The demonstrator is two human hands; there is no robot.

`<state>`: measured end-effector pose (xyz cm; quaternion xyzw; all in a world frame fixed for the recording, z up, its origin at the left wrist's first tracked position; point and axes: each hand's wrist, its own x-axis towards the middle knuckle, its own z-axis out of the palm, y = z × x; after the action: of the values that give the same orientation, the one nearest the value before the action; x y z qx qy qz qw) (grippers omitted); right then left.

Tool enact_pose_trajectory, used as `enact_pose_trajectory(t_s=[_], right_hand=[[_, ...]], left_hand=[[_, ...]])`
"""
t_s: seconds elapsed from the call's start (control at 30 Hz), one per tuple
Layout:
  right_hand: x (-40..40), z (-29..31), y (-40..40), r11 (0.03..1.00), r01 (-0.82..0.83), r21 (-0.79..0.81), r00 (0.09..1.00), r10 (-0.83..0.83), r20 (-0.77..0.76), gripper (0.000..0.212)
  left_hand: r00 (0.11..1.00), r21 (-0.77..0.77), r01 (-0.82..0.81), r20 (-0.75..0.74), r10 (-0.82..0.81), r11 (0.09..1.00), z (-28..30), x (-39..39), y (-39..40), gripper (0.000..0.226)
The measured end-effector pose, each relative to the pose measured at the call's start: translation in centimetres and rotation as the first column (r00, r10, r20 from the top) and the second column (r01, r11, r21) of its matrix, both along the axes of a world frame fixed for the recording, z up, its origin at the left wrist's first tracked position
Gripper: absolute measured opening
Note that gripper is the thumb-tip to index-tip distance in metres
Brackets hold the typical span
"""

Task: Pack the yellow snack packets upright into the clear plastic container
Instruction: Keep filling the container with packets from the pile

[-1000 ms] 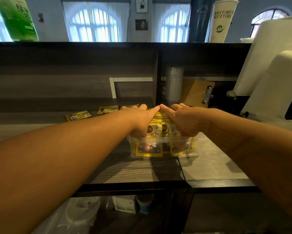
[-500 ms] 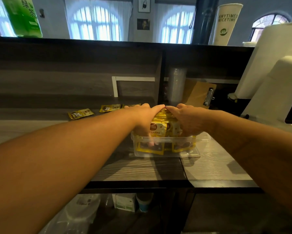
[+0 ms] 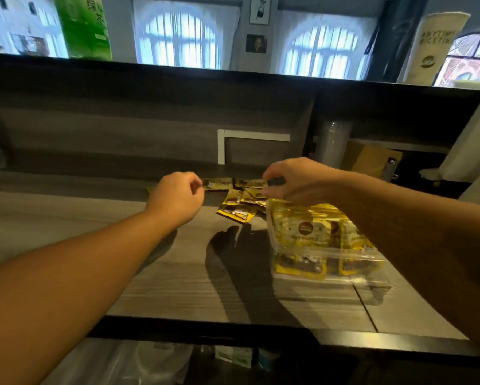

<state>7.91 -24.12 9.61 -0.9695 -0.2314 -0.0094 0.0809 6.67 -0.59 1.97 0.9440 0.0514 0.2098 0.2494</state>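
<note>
The clear plastic container [image 3: 372,263] stands on the wooden counter at the right, partly under my right forearm. Several yellow snack packets [image 3: 305,229] stand upright inside it, labels toward me. Left of and behind it, several loose yellow packets [image 3: 237,209] lie flat in a small pile, with two more packets [image 3: 219,184] at the back. My right hand [image 3: 297,182] hovers over the pile, thumb and fingers apart and holding nothing. My left hand [image 3: 177,198] is curled loosely, its fingertips at the edge of the back-left packet.
A raised dark shelf wall runs along the back of the counter. A stack of clear cups [image 3: 333,143] and a brown clipboard [image 3: 369,159] stand behind the container. A white machine [image 3: 472,151] fills the right edge. The counter's dark front edge [image 3: 233,329] is near me.
Both hands have let go of the packets in the container and moved left and back to the loose packets. The view has shifted left, so the container now sits at the right.
</note>
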Motion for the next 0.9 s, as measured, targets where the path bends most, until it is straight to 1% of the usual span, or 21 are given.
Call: enact_pose_trajectory(t_s=[0.03,0.1,0.17,0.23,0.3,0.4,0.43,0.5,0.57,0.63,0.7,0.77,0.8,0.83,0.9], right_hand=[[0.5,-0.2,0.9,1.000,-0.014,-0.019,1.000,0.014,0.013,0.043],[1.6,-0.5,2.7,0.998,-0.037,-0.059,0.999,0.038,0.013,0.036],[2.7,-0.8,4.3,0.993,-0.059,-0.104,0.998,0.058,-0.012,0.032],[3.9,-1.0,5.7,0.982,-0.073,-0.172,0.997,0.066,-0.041,0.034],[5.0,-1.5,7.0,0.967,-0.082,-0.239,0.996,0.072,-0.053,0.041],[6.0,-2.2,8.9,0.945,-0.099,-0.311,0.994,0.078,-0.079,0.050],[6.2,-2.4,9.5,0.931,-0.103,-0.349,0.993,0.077,-0.089,0.051],[6.5,-3.1,10.3,0.901,-0.094,-0.424,0.994,0.058,-0.098,0.050],[7.2,-3.9,10.9,0.867,-0.076,-0.493,0.996,0.045,-0.074,0.048],[8.2,-4.6,11.4,0.851,-0.038,-0.523,0.999,0.021,-0.038,0.047],[8.6,-5.2,11.8,0.842,-0.038,-0.539,0.999,0.012,-0.052,0.051],[8.5,-5.6,12.3,0.833,-0.085,-0.546,0.992,0.020,-0.123,0.051],[8.7,-5.9,12.4,0.840,-0.103,-0.532,0.988,0.023,-0.154,0.046],[8.9,-6.2,12.4,0.844,-0.109,-0.525,0.988,0.032,-0.154,0.040],[9.3,-6.5,12.5,0.845,-0.085,-0.528,0.995,0.047,-0.085,0.032]], left_hand=[[0.999,0.067,-0.026,-0.036,0.028,0.997,-0.5,0.6,1.0,0.032],[0.983,0.208,-0.029,-0.171,0.065,0.978,-1.4,1.9,2.7,0.049],[0.950,0.267,0.016,-0.304,0.068,0.963,-2.4,2.9,4.0,0.061],[0.925,0.276,0.045,-0.375,0.065,0.960,-3.3,3.5,4.9,0.065],[0.929,0.276,0.043,-0.365,0.063,0.960,-3.8,3.5,5.5,0.060],[0.968,0.342,0.054,-0.250,0.035,0.938,-3.3,3.0,6.0,0.041],[0.974,0.356,0.068,-0.228,0.016,0.932,-3.1,2.7,6.1,0.040],[0.975,0.367,0.088,-0.221,-0.005,0.926,-3.0,2.1,6.4,0.047],[0.961,0.346,0.096,-0.278,0.004,0.933,-3.4,1.5,6.9,0.058],[0.935,0.288,0.115,-0.354,-0.006,0.951,-3.9,0.9,7.3,0.067],[0.940,0.205,0.109,-0.339,-0.034,0.973,-4.6,0.3,7.6,0.069],[0.972,0.115,0.080,-0.228,-0.053,0.990,-4.8,-0.3,7.8,0.070],[0.987,0.073,0.073,-0.151,-0.061,0.995,-4.8,-0.6,7.7,0.070],[0.995,0.028,0.072,-0.070,-0.070,0.997,-4.7,-0.8,7.7,0.070],[0.995,-0.125,0.086,0.060,-0.079,0.988,-4.4,-1.1,7.7,0.069]])
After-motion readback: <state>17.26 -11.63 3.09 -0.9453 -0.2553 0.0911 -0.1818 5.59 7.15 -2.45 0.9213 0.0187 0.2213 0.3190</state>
